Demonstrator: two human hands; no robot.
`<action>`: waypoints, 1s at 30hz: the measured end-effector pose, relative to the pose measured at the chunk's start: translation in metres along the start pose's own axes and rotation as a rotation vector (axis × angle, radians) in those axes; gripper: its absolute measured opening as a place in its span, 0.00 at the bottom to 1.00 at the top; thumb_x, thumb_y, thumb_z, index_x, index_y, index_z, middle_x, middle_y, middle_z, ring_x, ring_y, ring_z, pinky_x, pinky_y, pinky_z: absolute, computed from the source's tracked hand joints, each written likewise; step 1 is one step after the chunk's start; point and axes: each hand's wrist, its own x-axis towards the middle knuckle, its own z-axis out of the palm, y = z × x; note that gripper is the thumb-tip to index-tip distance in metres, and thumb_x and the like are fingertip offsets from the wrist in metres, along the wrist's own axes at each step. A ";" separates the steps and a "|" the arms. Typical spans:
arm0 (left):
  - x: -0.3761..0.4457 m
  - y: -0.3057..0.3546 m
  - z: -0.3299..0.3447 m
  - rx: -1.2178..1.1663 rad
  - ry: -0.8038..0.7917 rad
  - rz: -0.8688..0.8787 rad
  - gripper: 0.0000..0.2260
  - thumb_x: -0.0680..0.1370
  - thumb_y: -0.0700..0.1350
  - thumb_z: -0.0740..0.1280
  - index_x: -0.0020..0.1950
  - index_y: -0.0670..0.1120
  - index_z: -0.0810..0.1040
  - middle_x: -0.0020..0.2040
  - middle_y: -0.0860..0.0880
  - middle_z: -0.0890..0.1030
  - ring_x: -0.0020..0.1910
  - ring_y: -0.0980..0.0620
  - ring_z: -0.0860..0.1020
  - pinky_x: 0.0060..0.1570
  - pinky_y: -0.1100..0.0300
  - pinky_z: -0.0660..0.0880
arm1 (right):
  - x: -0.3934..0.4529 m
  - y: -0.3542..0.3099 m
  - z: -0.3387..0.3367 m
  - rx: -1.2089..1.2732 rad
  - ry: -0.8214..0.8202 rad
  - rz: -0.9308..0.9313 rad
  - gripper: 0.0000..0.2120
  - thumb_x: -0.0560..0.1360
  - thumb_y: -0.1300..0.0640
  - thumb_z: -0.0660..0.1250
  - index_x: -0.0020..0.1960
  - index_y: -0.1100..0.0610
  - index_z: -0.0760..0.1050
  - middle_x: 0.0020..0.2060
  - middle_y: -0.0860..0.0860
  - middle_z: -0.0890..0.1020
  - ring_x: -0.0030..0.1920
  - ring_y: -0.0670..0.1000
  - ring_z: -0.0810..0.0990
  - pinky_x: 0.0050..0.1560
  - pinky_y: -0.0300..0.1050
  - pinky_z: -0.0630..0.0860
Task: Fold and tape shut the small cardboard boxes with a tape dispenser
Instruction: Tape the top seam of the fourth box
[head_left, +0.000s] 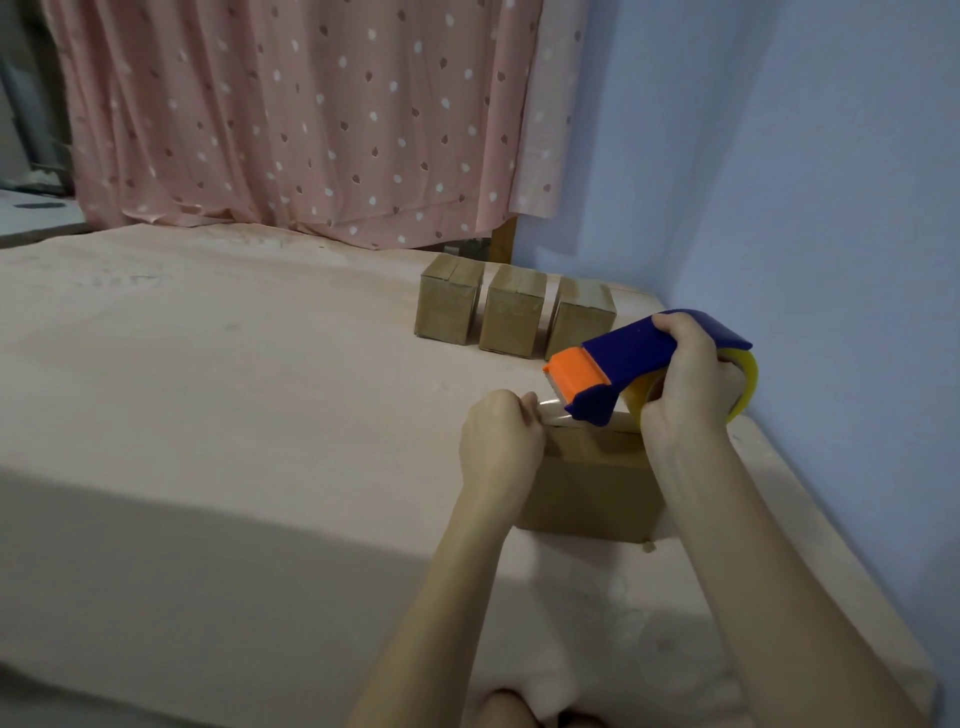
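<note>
A small cardboard box (592, 483) sits on the pink sheet in front of me, partly hidden by both hands. My right hand (685, 384) grips a blue tape dispenser (634, 358) with an orange cutter head, held just above the box's top, with a yellowish tape roll under the palm. My left hand (501, 441) rests at the box's left top edge, its fingers pinched on the clear tape end (550, 410) coming from the cutter.
Three closed cardboard boxes (506, 317) stand in a row at the back right. A pink dotted curtain (291, 114) hangs behind the bed; a blue wall (831, 208) runs close along the right. The pink bed sheet (208, 389) stretches left.
</note>
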 end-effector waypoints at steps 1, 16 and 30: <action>0.000 -0.002 0.000 0.012 0.007 0.019 0.18 0.83 0.48 0.57 0.33 0.45 0.67 0.29 0.50 0.68 0.29 0.52 0.68 0.26 0.62 0.60 | 0.003 -0.004 -0.003 0.008 0.005 -0.030 0.15 0.68 0.57 0.73 0.49 0.49 0.70 0.39 0.45 0.80 0.41 0.48 0.81 0.36 0.38 0.78; 0.007 0.004 -0.012 -0.280 -0.150 -0.037 0.16 0.82 0.47 0.59 0.42 0.38 0.78 0.30 0.47 0.73 0.26 0.52 0.72 0.30 0.57 0.74 | 0.017 0.007 -0.012 -0.346 -0.022 -0.315 0.21 0.68 0.56 0.74 0.58 0.58 0.73 0.47 0.52 0.82 0.46 0.48 0.81 0.33 0.33 0.74; 0.006 0.004 -0.017 -0.334 -0.150 -0.072 0.17 0.82 0.46 0.58 0.39 0.39 0.78 0.27 0.47 0.73 0.17 0.57 0.71 0.36 0.48 0.81 | 0.002 0.013 0.000 -0.536 -0.110 -0.459 0.15 0.70 0.57 0.72 0.54 0.56 0.72 0.41 0.47 0.79 0.42 0.47 0.79 0.36 0.36 0.73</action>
